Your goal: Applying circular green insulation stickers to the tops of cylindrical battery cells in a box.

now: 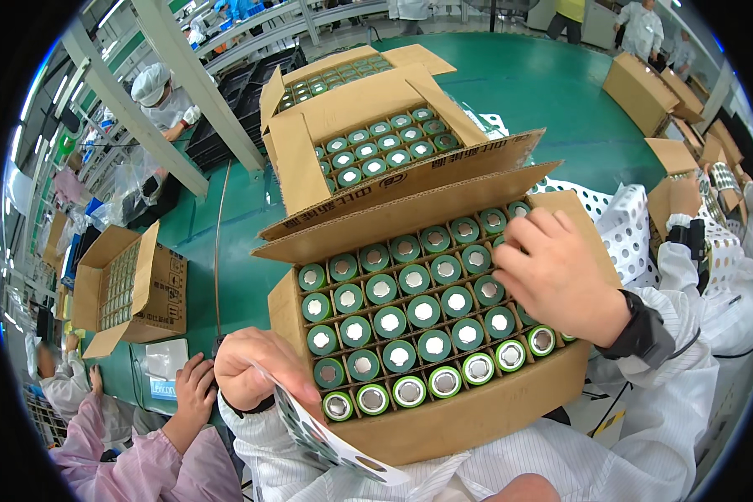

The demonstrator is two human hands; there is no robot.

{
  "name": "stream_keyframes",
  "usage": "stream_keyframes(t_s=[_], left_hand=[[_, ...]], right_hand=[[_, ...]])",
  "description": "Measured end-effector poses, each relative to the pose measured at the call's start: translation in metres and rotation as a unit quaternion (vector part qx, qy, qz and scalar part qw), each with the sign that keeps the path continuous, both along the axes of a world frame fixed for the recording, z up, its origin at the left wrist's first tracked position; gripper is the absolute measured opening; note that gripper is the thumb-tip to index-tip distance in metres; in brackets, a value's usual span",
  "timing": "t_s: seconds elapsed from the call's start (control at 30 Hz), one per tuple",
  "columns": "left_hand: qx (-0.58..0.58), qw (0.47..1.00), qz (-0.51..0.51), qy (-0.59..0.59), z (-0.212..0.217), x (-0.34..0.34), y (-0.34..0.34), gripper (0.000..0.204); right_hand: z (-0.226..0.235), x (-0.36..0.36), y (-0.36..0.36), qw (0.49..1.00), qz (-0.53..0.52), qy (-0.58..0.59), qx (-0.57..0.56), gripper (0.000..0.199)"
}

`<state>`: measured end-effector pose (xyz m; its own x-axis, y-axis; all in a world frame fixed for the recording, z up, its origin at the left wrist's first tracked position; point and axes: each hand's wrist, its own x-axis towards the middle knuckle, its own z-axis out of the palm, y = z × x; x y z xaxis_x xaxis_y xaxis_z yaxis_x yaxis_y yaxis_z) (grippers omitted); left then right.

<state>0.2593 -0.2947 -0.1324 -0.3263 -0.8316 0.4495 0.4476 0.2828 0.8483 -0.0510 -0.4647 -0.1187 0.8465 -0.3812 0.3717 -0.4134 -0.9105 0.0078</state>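
Observation:
A cardboard box of cylindrical battery cells stands open in front of me, its cells upright in a cardboard grid. Most cells carry dark green rings around their silver tops. The row nearest me shows bare silver tops with bright green rims. My left hand is closed on a white sheet with round dark spots, hanging over the box's near left corner. My right hand is over the cells at the box's right side, fingers curled together and pointing down; whatever the fingertips hold is hidden.
Two more open boxes of cells stand behind mine on the green table. Another box is at left, near a co-worker's hand and pink sleeve. White perforated sheets lie at right, beside another person's arm.

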Motion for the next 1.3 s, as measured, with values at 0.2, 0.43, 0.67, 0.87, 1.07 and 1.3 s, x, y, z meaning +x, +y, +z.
stream_keyframes(t_s=[0.2,0.43,0.67,0.87,1.07,1.3], left_hand=[[-0.008,1.000,-0.006,-0.015,-0.002,0.005,-0.004,0.034],[-0.021,0.999,0.037,-0.005,0.006,-0.003,0.009,0.032],[-0.124,0.983,-0.109,0.081,0.023,-0.009,0.005,0.017],[-0.135,0.975,-0.160,0.077,0.033,-0.010,0.020,0.017],[-0.065,0.992,0.085,0.071,0.014,-0.008,0.052,0.030],[0.058,0.749,0.660,0.005,-0.007,0.014,0.141,0.032]], right_hand=[[0.001,-0.019,0.020,0.998,0.044,0.004,0.055,0.031],[-0.004,-0.032,0.033,0.995,-0.018,0.062,0.074,0.041],[0.005,-0.030,0.046,0.995,-0.004,0.044,0.094,0.032],[0.017,-0.027,0.045,0.996,0.016,0.007,0.090,0.029],[0.031,-0.010,0.060,0.995,0.072,0.003,0.073,0.034],[0.070,0.026,0.062,0.981,0.173,0.004,0.083,0.029]])
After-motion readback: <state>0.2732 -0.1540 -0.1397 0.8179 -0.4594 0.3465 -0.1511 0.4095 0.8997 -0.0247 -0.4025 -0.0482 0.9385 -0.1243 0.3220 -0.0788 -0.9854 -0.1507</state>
